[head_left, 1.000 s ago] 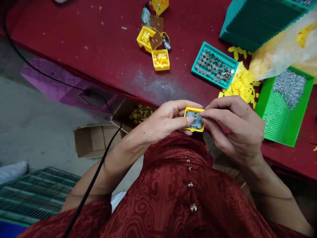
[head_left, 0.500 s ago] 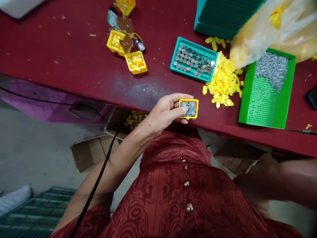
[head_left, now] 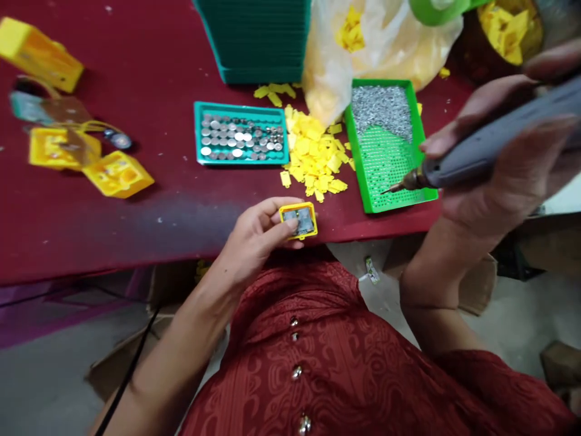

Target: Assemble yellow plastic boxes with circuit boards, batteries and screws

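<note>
My left hand (head_left: pixel 258 236) is closed on a small yellow plastic case (head_left: pixel 311 229), its open side facing up and my thumb pressing on the grey insert inside. The case is above the table's front edge. In my right hand (head_left: pixel 503 163) is a grey electric screwdriver (head_left: pixel 481 145), its thin bit pointing left over the green tray (head_left: pixel 363 175). Silvery screws (head_left: pixel 384 109) fill the far end of that tray. Beside it lies a heap of small yellow plastic pieces (head_left: pixel 315 154).
A teal tray (head_left: pixel 198 136) holds rows of button cells. Behind it stand stacked teal trays (head_left: pixel 263 48) and a plastic bag (head_left: pixel 376 54) of yellow parts. Yellow cases (head_left: pixel 118 175) with wires lie at the left. Cardboard boxes (head_left: pixel 127 348) sit below the table.
My right hand has come into view gripping the screwdriver and is raised over the green tray. The camera view has turned rightward. My left hand keeps its hold on the case.
</note>
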Available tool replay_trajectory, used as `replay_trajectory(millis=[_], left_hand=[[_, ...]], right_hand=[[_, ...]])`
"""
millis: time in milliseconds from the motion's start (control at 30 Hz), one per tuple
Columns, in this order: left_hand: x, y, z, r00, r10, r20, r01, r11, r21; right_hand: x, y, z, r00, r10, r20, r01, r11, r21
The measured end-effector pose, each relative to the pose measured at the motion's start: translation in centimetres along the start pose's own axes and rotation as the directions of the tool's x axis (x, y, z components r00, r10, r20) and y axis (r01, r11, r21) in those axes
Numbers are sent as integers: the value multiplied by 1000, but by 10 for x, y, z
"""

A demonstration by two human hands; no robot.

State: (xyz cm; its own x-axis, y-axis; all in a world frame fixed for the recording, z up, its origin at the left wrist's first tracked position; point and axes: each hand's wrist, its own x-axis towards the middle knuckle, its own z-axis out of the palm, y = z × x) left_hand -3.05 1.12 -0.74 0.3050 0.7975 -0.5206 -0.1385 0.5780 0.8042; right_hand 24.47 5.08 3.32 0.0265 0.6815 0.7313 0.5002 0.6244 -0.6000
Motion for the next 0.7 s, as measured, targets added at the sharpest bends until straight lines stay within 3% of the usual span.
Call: replay_trajectory(millis=[33,100,200,333,467,567,633,700], left_hand=[[2,0,2,1000,-10,-5,10,1000,-14],[6,0,6,999,-39,-7,38,998,-45],[12,-1,12,997,-71,-20,70,995,-70],[17,-3,16,993,-114,-35,111,991,-78],[20,-4,16,988,-153,-33,149,984,-99],[22,-4,17,986,-157,-48,151,981,-120],[23,-5,18,986,-156,-63,146,980,-134],[24,-5,18,986,-153,-70,141,979,-146]], right_hand=[[-1,1,3,1000,-12,-10,12,1000,-20],[-5,-1,7,991,50,127,-28,985,-170],[-15,-13,5,918,182,351,-55,938,-342],[-29,-20,1,874,255,415,-78,915,-396],[-31,0,12,892,383,241,-254,864,-434],[-26,22,32,930,358,-89,-368,915,-168],[-22,33,45,913,290,-286,-262,956,134],[-19,38,53,893,271,-359,-151,933,327]])
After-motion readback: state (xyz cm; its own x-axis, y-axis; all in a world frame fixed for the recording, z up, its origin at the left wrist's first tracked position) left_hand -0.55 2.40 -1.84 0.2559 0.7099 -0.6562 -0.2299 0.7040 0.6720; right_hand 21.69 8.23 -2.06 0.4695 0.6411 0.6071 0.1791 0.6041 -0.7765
